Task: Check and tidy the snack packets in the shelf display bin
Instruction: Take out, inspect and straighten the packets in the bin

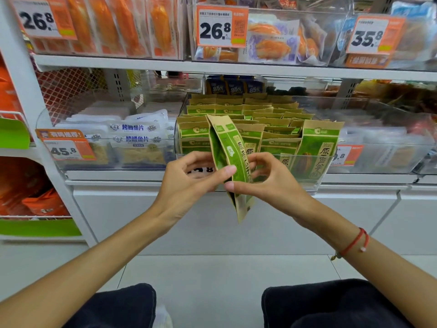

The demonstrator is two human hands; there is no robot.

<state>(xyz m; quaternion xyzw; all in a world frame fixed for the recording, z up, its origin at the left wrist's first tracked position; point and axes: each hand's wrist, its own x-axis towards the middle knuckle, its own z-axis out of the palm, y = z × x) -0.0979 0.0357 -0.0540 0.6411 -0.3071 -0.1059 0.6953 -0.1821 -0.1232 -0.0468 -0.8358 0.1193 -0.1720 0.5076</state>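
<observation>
Green-and-kraft snack packet (228, 159) — held edge-on just in front of the clear display bin (326, 178), both hands pinching it. Left hand (189, 178): thumb and fingers clamped on its left side. Right hand (267, 178): fingers curled round its right side. Bin — rows of matching packets (267, 119) standing upright on the shelf (142, 65).

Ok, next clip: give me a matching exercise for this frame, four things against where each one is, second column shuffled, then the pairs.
Things:
1. green and brown packet
2. white fish-slice packets
3. 45.8 price tag
4. red string bracelet

Places:
A. on the right wrist
B. held in front of the clear bin by both hands, left hand and right hand
C. on the front of the left bin
D. in the bin to the left of the green packets

Pairs: 1-B, 2-D, 3-C, 4-A
</observation>
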